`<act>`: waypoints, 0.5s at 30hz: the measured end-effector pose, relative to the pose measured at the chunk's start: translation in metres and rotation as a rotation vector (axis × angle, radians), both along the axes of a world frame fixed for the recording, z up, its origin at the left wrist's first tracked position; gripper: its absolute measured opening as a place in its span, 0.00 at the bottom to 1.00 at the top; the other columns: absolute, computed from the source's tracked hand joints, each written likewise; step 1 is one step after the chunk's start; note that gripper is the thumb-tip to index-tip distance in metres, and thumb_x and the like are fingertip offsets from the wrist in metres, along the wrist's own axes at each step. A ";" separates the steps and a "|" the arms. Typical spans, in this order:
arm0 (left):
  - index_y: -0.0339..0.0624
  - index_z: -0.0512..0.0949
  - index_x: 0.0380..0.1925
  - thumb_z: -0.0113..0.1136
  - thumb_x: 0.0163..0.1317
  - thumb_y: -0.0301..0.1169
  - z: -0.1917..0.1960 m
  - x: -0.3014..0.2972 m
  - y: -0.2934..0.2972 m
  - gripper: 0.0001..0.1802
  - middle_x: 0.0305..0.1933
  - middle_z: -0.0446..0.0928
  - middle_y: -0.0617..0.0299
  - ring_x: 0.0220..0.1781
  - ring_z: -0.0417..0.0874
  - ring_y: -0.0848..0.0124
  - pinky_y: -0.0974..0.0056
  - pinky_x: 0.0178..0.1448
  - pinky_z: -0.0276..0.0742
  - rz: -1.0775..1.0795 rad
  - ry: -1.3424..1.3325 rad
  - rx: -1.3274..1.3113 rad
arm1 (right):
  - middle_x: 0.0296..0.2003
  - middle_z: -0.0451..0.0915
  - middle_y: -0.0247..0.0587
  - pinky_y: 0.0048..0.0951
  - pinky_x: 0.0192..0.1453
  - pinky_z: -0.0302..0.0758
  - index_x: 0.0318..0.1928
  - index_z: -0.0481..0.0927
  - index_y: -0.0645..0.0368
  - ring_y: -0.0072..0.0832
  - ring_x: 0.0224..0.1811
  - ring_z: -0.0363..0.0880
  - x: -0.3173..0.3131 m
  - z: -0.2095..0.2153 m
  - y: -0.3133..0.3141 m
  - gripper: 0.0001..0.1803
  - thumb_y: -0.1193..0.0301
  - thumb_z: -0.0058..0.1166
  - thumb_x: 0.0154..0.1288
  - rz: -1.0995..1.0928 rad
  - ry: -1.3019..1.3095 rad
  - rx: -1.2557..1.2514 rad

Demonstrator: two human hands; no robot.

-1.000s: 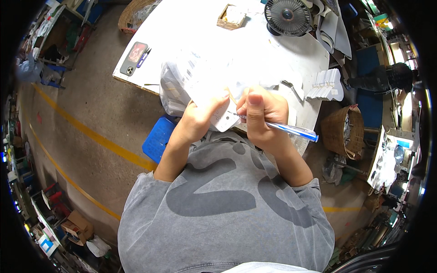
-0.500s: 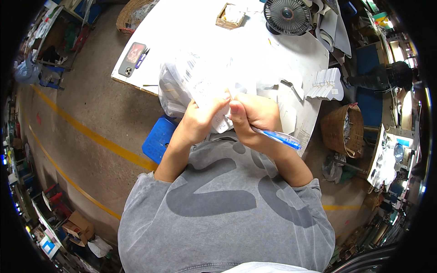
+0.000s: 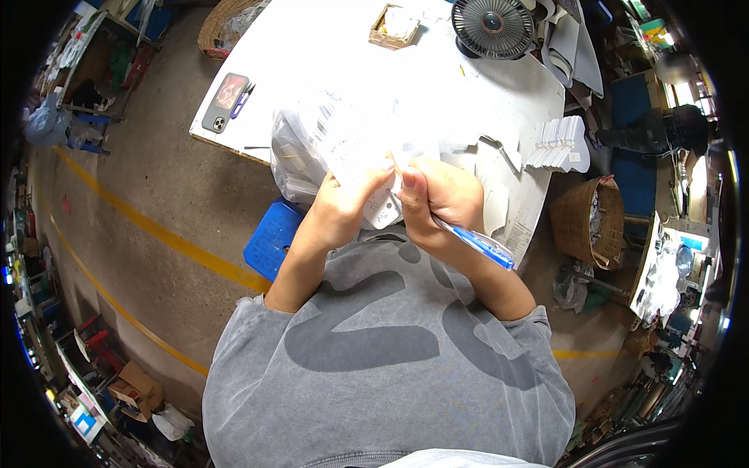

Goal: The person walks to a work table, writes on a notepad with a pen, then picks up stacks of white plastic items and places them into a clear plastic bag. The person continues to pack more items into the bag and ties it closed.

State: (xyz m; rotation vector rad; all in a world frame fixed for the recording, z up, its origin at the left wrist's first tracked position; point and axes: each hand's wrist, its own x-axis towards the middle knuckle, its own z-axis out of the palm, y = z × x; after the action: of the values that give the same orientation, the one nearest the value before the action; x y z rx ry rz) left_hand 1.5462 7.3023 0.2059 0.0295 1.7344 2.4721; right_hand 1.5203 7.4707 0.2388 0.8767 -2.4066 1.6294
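Near the table edge, in front of my body, both hands meet over a small bundle of white paper tags [image 3: 384, 210] with handwritten-looking marks and a punched hole. My left hand [image 3: 337, 209] is closed around the tags from the left side. My right hand [image 3: 449, 199] is closed with its thumb over the bundle's right side, and a blue pen [image 3: 488, 248] sticks out from under its palm toward the lower right. A thin tan strand shows between the two thumbs, too small to name. Beside my left hand lies a clear plastic bag [image 3: 292, 152] with pale contents.
On the white table [image 3: 328, 47] are a phone [image 3: 228, 100], a black fan [image 3: 493, 27], a small woven box [image 3: 392, 28], a slim grey tool [image 3: 501, 153] and stacked white cut cards [image 3: 559, 147]. A blue stool [image 3: 271, 239] stands left, a wicker basket [image 3: 572, 226] right.
My right hand has shifted slightly right and up, and the pen has turned a little downward. The tags have tilted, so the hole shows more plainly. My left hand has hardly moved.
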 end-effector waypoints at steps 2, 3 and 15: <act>0.35 0.82 0.48 0.56 0.76 0.31 0.000 0.000 0.001 0.11 0.45 0.83 0.61 0.47 0.81 0.73 0.66 0.53 0.76 0.014 -0.012 -0.010 | 0.21 0.71 0.39 0.31 0.27 0.67 0.30 0.75 0.64 0.28 0.20 0.69 0.001 0.004 -0.003 0.20 0.67 0.50 0.83 -0.014 -0.012 -0.006; 0.35 0.82 0.48 0.56 0.76 0.31 0.000 0.000 0.000 0.11 0.45 0.83 0.61 0.47 0.81 0.74 0.66 0.53 0.76 0.004 -0.029 -0.007 | 0.21 0.71 0.39 0.30 0.27 0.68 0.30 0.75 0.64 0.27 0.20 0.69 0.001 0.005 -0.004 0.20 0.67 0.50 0.83 -0.019 -0.005 -0.010; 0.26 0.83 0.47 0.52 0.71 0.25 -0.027 0.004 -0.008 0.14 0.42 0.86 0.48 0.45 0.86 0.61 0.61 0.54 0.79 0.018 0.173 -0.432 | 0.26 0.74 0.36 0.20 0.32 0.68 0.45 0.69 0.61 0.15 0.26 0.68 -0.009 0.007 0.062 0.05 0.72 0.46 0.80 -0.060 -0.269 -0.439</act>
State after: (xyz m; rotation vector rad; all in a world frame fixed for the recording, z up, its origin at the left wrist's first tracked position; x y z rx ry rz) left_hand 1.5505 7.2940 0.1785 0.1920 2.3114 2.1042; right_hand 1.5115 7.5325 0.2455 0.5336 -2.0555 2.2484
